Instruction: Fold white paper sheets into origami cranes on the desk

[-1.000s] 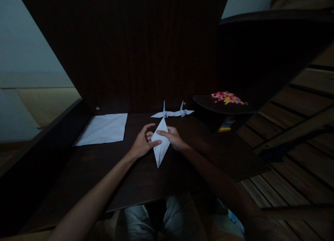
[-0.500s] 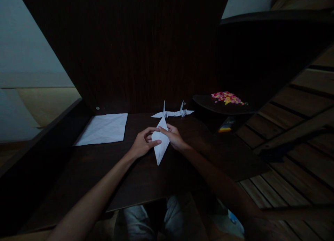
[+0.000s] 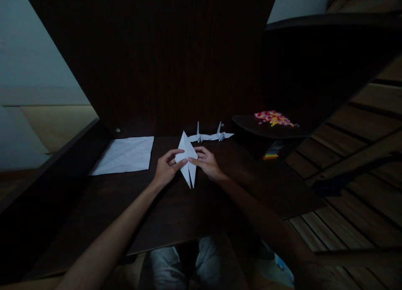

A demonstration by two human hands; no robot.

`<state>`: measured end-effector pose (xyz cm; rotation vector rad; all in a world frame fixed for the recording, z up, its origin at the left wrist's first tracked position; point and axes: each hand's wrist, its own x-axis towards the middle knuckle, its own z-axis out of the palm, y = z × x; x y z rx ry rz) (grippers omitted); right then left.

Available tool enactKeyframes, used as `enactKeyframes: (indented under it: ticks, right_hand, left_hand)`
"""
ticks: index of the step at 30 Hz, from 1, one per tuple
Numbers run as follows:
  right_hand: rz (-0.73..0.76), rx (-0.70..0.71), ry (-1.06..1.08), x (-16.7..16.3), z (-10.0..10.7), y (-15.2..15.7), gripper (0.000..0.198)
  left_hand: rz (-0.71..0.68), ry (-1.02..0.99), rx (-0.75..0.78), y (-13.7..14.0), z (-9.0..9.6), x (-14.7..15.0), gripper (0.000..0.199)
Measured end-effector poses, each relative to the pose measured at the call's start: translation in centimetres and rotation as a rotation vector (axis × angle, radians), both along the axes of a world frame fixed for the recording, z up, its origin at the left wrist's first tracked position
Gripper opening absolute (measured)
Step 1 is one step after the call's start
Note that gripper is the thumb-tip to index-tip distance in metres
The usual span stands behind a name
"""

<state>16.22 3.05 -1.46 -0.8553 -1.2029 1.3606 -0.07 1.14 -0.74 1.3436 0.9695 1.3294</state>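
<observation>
Between my two hands is a white folded paper (image 3: 187, 150), diamond-shaped, with one point at the top and two narrow points split apart at the bottom. My left hand (image 3: 166, 166) grips its left edge, thumb on the front face and fingers at the side. On the right edge, my right hand (image 3: 207, 162) pinches it with the thumb on the front and the fingers partly hidden behind. Just beyond stand two white origami cranes, a left one (image 3: 199, 137) partly covered by the paper and a right one (image 3: 221, 135).
A creased white paper sheet (image 3: 128, 155) lies left on the dark wooden desk (image 3: 176, 223). Small pink, red and yellow pieces (image 3: 274, 118) are heaped on a low corner shelf (image 3: 251, 124) at right. A raised side panel (image 3: 53, 156) bounds the desk's left.
The folded paper has turned, so its split lower points and centre slit now show. It has shifted slightly left and away from me; both hands have changed their hold.
</observation>
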Motion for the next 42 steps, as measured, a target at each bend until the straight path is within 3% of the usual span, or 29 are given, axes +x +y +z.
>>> enactKeyframes:
  ticks: [9, 16, 25, 42]
  right_hand:
    - [0.026, 0.009, 0.011, -0.3, -0.3, 0.0, 0.041]
    - [-0.024, 0.034, 0.011, 0.0, -0.4, 0.2, 0.043]
    - [-0.006, 0.03, -0.001, 0.3, 0.0, 0.1, 0.03]
    - [0.022, 0.014, -0.003, 0.2, 0.2, -0.2, 0.034]
  left_hand:
    - [-0.01, 0.036, 0.04, 0.2, -0.3, -0.1, 0.043]
    - [0.062, 0.139, 0.1, -0.2, 0.5, -0.2, 0.029]
    - [0.047, 0.176, 0.083, 0.0, 0.3, -0.4, 0.037]
    - [0.066, 0.158, 0.053, 0.2, 0.1, -0.5, 0.043]
